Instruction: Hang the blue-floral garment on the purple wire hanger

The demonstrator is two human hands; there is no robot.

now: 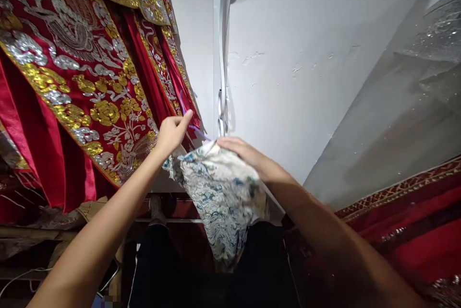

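A white cloth with a blue-green pattern (216,197) hangs in front of my legs, bunched at its top and narrowing downward. My right hand (247,152) grips its upper edge, fingers laid together over the fabric. To the left and a little higher, my left hand (173,130) is closed, its thumb pressed against the fingers. A thin purple cord (198,130) runs between that hand and the top of the cloth, and a short end sticks up above the thumb. The fingertips of my left hand are partly hidden.
Red hangings with gold and silver sequin embroidery (104,111) fill the left side. Ahead is a white wall (288,58) with a vertical pipe or cable (221,58). Grey plastic sheeting (406,92) and red trimmed fabric (414,221) lie to the right. A white cable (21,277) is at lower left.
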